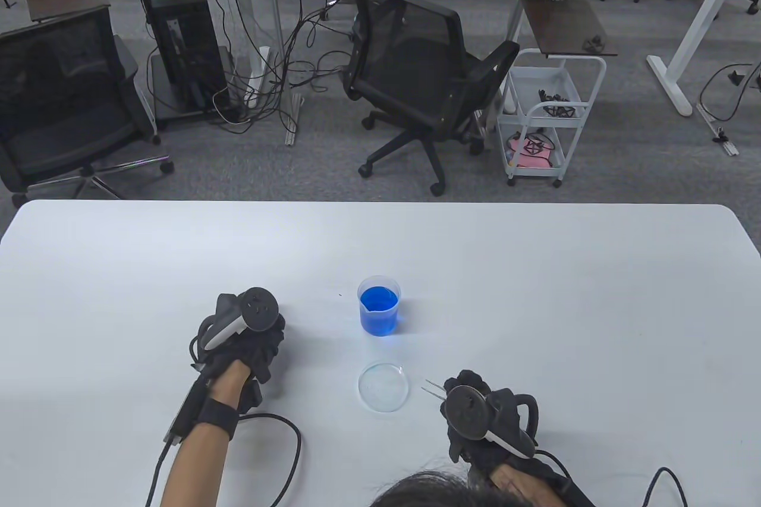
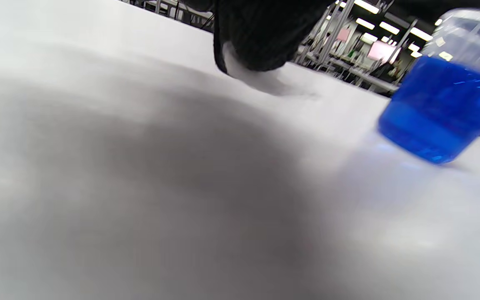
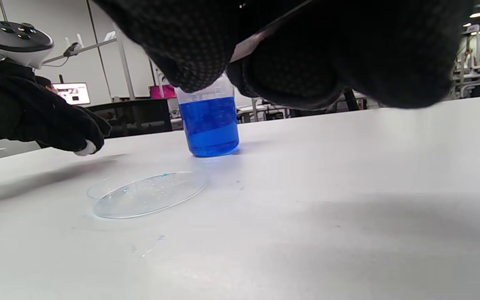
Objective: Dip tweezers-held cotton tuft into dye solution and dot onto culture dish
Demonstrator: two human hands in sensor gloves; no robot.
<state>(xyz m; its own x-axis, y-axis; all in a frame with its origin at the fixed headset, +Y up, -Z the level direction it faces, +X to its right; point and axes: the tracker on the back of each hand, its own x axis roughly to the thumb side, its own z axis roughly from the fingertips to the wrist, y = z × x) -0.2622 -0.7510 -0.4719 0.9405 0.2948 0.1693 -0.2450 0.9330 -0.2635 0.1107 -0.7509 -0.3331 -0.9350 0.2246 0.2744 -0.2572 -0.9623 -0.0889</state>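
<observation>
On the white table [image 1: 535, 293], slightly left of the table view's centre, stands a clear plastic beaker [image 1: 379, 305] filled well over halfway with blue dye solution [image 1: 378, 299]. Faint graduation marks show on its wall in the right wrist view, too small to read. Just below it in the frame, apart from it, lies the shallow clear culture dish [image 1: 383, 387]. In the right wrist view a few small blue specks and droplets sit on the dish floor.

The right hand [image 1: 481, 418] sits at the lower right of the table view, just right of the dish, its fingers curled around metal tweezers [image 1: 432, 389]. The two thin tips stick out toward the dish's right rim without touching it. A strip of the tweezers' metal shows between the gloved fingers in the right wrist view. No writing is legible on them.

The left hand [image 1: 247, 340] rests left of the beaker, well apart from it, fingers curled down toward the table and pinching a small white cotton tuft [image 3: 85, 148] at the fingertips.
</observation>
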